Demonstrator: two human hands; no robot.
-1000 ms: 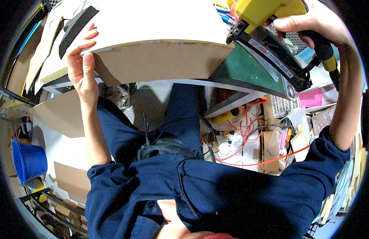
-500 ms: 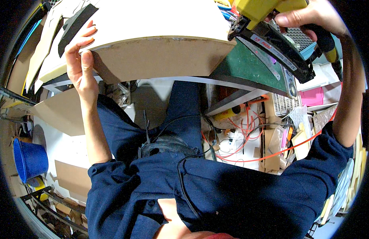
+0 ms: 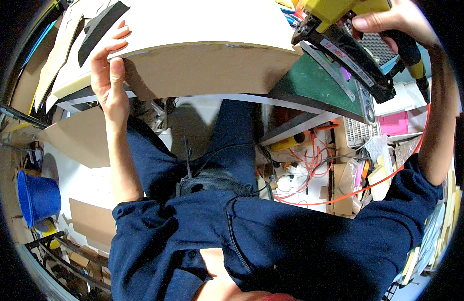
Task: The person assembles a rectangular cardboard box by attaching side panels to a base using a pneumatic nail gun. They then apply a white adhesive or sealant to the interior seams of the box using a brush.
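Observation:
A large pale panel (image 3: 207,22) with a curved near edge lies on the worktable, and a brown board (image 3: 207,70) hangs down along that edge. At its left corner, my left hand (image 3: 110,80) grips the edge, thumb on the brown side and fingers on the pale top. My right hand (image 3: 402,25) is wrapped round the handle of a yellow and black air nail gun (image 3: 349,60). The gun's nose sits at the panel's right corner; whether it touches I cannot tell. A dark foam-like strip (image 3: 99,30) lies beside my left fingers.
A metal ruler (image 3: 329,70) rests on the green cutting mat (image 3: 312,83) under the gun. The red air hose (image 3: 362,186) runs past my right arm. Tangled cables, a white plastic basket (image 3: 356,129) and scraps crowd the right. A blue bucket (image 3: 41,198) stands at lower left.
The panel and my left hand have shifted slightly right and away from me. The nail gun has moved a little to the right, still held in my right hand.

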